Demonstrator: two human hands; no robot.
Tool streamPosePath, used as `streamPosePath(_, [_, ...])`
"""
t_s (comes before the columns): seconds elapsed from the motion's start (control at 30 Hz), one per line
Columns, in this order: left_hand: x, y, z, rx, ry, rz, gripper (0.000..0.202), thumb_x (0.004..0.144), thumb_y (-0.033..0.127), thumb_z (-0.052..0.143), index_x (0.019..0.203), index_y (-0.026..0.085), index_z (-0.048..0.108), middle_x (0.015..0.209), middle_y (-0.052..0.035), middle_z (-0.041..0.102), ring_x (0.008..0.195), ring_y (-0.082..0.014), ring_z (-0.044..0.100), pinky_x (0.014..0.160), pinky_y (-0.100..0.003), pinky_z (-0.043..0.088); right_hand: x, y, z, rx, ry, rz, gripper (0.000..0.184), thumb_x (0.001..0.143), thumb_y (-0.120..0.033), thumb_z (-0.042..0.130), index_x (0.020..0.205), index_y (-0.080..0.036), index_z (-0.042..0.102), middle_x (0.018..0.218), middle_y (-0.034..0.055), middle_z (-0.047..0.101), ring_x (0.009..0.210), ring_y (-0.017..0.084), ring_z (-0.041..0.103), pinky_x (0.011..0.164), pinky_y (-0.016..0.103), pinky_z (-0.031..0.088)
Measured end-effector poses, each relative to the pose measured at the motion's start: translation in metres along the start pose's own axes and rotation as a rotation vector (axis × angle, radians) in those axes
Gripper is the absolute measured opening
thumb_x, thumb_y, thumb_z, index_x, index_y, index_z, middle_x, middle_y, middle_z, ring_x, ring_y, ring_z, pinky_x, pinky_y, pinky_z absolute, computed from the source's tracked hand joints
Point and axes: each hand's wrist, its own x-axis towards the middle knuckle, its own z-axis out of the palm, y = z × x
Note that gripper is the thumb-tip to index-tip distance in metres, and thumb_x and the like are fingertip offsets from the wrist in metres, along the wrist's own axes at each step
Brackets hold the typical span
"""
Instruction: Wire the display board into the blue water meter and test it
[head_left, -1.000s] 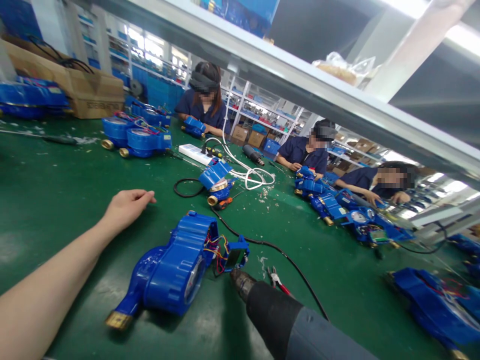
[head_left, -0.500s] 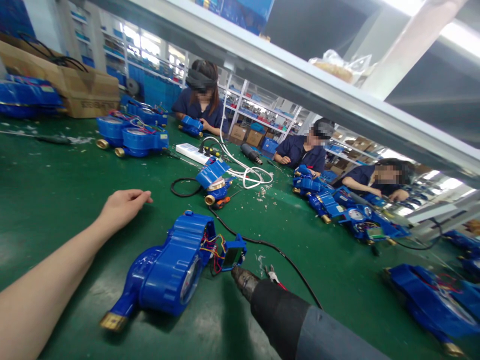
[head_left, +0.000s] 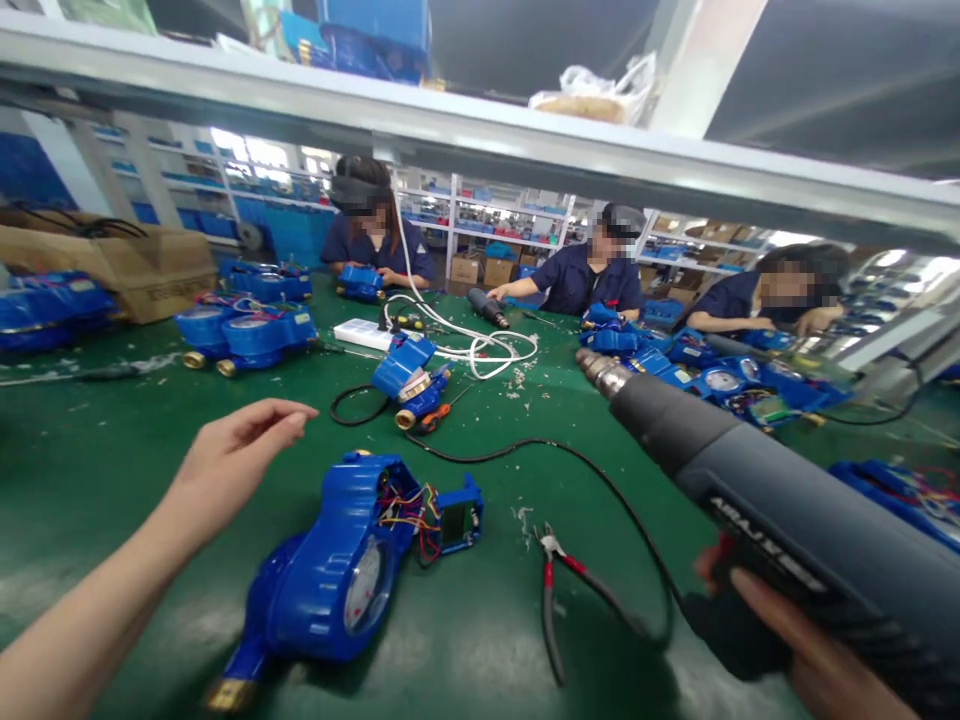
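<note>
We log the blue meter [head_left: 330, 580] nearer our empty left hand [head_left: 232, 450] (thumb narrowly off fingers), towards the tabletop's [head_left: 472, 640] near edge, long axis slanting near-left to far-right, our right hand [head_left: 817, 650] gripping the heat gun [head_left: 757, 480].

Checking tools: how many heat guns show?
2 clearly: one heat gun in the right hand, another heat gun across the bench by a co-worker's hand; more may hide among the blue meters.
</note>
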Motion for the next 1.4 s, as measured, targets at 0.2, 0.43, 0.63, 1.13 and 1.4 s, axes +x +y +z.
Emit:
streamPosePath(0.2, [-0.037,0.086,0.039,0.203,-0.488,0.366,0.027,0.082,0.04,0.055,0.098,0.027,0.073,0.101,-0.0032,0.071,0.097,-0.0232,0.064,0.088,-0.034,0.048,0.005,0.027,-0.01,0.365,0.174,0.166,0.042,0.059,-0.047,0.079,0.091,-0.024,0.067,0.075,0.0017,0.07,0.062,0.016,0.065,0.055,0.025,0.055])
streamPosePath(0.43, [-0.053,0.116,0.092,0.711,-0.877,0.454,0.095,0.068,0.001,0.055,0.151,0.034,0.022,0.122,-0.0081,0.055,0.104,-0.0242,0.059,0.092,-0.037,0.047,0.01,0.039,-0.025,0.568,0.23,0.341,0.041,0.05,-0.044,0.08,0.083,-0.022,0.07,0.068,0.006,0.069,0.055,0.018,0.063,0.051,0.026,0.054])
streamPosePath(0.63, [-0.06,0.121,0.113,0.86,-0.864,0.464,0.097,0.075,-0.002,0.047,0.153,0.037,0.005,0.118,-0.0093,0.055,0.109,-0.0271,0.058,0.094,-0.041,0.045,0.009,0.033,-0.029,0.617,0.205,0.255,0.036,0.053,-0.044,0.079,0.079,-0.02,0.069,0.064,0.0072,0.068,0.052,0.019,0.061,0.047,0.027,0.051])
streamPosePath(1.13, [-0.059,0.106,0.119,0.856,-0.792,0.483,0.097,0.077,0.008,0.053,0.153,0.036,-0.001,0.108,-0.0052,0.061,0.098,-0.0254,0.06,0.087,-0.039,0.042,-0.001,0.035,-0.026,0.691,0.207,0.261,0.037,0.053,-0.043,0.082,0.082,-0.022,0.073,0.073,0.0062,0.071,0.061,0.02,0.067,0.055,0.027,0.057])
streamPosePath(1.4, [-0.06,0.106,0.121,0.866,-0.769,0.49,0.096,0.075,0.007,0.049,0.153,0.035,0.001,0.107,-0.0065,0.06,0.098,-0.0264,0.06,0.084,-0.038,0.041,0.0,0.033,-0.024,0.669,0.21,0.285,0.04,0.051,-0.045,0.084,0.082,-0.022,0.073,0.071,0.0075,0.071,0.058,0.019,0.065,0.053,0.026,0.056])
